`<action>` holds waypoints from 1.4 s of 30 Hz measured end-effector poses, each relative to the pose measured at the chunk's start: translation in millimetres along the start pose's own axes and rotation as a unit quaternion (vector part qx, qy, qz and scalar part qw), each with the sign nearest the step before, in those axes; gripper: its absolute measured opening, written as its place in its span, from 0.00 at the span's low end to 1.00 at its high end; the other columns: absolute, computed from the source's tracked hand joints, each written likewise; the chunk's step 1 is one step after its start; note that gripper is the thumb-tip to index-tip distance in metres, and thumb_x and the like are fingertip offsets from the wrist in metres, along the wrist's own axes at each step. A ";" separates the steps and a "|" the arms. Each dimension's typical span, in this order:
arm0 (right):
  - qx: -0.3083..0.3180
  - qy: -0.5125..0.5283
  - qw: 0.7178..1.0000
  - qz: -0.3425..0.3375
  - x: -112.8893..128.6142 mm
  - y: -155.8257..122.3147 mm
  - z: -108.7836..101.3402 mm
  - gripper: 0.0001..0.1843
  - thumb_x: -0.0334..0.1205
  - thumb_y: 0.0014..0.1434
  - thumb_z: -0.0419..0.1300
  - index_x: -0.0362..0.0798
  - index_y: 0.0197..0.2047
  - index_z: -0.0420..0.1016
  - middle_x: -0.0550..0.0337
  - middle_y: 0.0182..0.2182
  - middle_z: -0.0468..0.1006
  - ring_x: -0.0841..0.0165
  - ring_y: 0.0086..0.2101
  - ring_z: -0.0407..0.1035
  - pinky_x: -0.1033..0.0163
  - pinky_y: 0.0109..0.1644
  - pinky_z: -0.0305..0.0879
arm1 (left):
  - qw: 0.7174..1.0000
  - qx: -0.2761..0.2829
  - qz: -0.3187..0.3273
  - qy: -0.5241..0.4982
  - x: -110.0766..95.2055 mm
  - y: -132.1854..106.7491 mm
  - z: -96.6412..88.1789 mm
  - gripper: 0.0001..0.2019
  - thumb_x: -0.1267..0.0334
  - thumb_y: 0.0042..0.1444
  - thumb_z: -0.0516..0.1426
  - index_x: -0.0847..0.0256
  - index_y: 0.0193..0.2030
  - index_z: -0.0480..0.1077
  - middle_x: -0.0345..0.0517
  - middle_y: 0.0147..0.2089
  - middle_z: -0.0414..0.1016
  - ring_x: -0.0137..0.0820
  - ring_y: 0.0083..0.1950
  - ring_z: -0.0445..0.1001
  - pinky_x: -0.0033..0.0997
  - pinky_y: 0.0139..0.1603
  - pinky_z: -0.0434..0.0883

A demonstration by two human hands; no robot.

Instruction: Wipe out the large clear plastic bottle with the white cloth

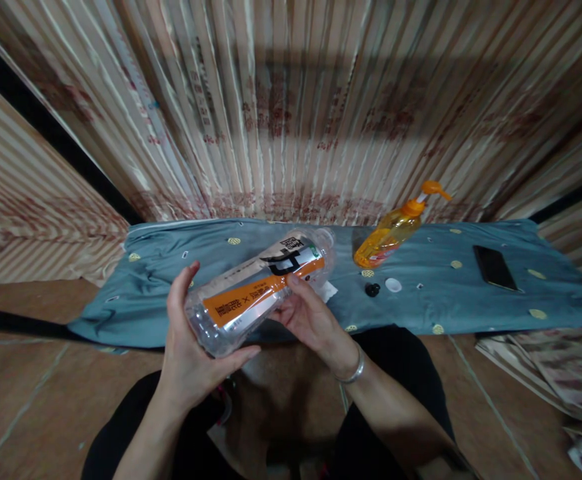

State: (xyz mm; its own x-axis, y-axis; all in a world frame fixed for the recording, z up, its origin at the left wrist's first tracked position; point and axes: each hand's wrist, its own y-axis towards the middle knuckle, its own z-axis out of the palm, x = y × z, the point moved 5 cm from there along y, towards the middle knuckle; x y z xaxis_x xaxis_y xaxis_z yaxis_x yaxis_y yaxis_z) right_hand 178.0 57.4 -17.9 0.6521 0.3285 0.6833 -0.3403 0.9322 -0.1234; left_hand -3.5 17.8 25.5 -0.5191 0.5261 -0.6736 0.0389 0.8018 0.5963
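Note:
A large clear plastic bottle (251,283) with an orange and silver label lies tilted between my hands, its neck pointing up and to the right. My left hand (185,353) cups the bottle's base, thumb below and fingers along the far side. Midway along the label, my right hand (313,317) grips the bottle from the near side with the thumb on top; its other fingers are partly hidden underneath. No cap shows on the bottle's neck. Just right of my right hand, a black cap-like piece (372,289) and a white round disc (393,285) lie on the cloth.
A pump bottle (389,237) of orange liquid stands towards the back of the blue cloth-covered surface (461,293). Farther right lies a black phone (495,268). A white scrap of tissue (329,291) rests behind my right hand. A pleated curtain (291,120) hangs along the back.

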 end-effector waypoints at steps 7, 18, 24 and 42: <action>0.002 0.001 1.000 0.002 -1.3 1.1 -5.0 0.23 0.58 0.51 0.76 0.52 0.41 0.80 0.60 0.38 0.88 0.59 0.43 0.83 0.50 0.53 0.80 | 0.999 -0.003 -0.032 0.010 0.2 -3.5 4.3 0.55 0.51 0.45 0.74 0.56 0.76 0.52 0.64 0.65 0.72 0.58 0.64 0.78 0.66 0.63 0.77; 0.008 -0.012 1.000 0.011 -1.1 -0.6 -4.0 0.25 0.60 0.50 0.76 0.51 0.42 0.81 0.59 0.38 0.88 0.60 0.43 0.83 0.52 0.52 0.80 | 0.997 -0.035 -0.058 -0.021 9.8 -18.8 8.9 0.67 0.48 0.36 0.78 0.55 0.78 0.47 0.67 0.70 0.66 0.57 0.70 0.70 0.67 0.70 0.68; -0.002 -0.013 1.000 0.009 0.5 -2.0 -3.0 0.24 0.61 0.49 0.76 0.53 0.41 0.81 0.60 0.39 0.89 0.59 0.43 0.83 0.51 0.52 0.81 | 0.993 -0.036 -0.113 0.000 11.7 -22.5 10.4 0.59 0.46 0.40 0.76 0.59 0.74 0.53 0.59 0.60 0.71 0.48 0.55 0.80 0.54 0.59 0.78; -0.164 -0.316 0.925 -0.134 62.9 -56.5 -73.1 0.22 0.59 0.54 0.74 0.49 0.37 0.80 0.56 0.33 0.85 0.68 0.28 0.75 0.62 0.32 0.72 | 0.997 -0.007 -0.061 0.051 17.8 -18.4 4.5 0.50 0.52 0.44 0.74 0.60 0.70 0.55 0.54 0.56 0.71 0.43 0.50 0.80 0.45 0.51 0.81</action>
State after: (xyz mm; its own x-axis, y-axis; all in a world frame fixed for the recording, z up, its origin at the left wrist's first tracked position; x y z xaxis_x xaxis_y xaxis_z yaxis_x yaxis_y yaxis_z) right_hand 287.8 36.6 -20.6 0.1212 0.0216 0.9924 0.0663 0.9974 -0.0298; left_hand -9.7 13.7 0.5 -0.6032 0.3932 -0.6940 -0.0409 0.8537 0.5192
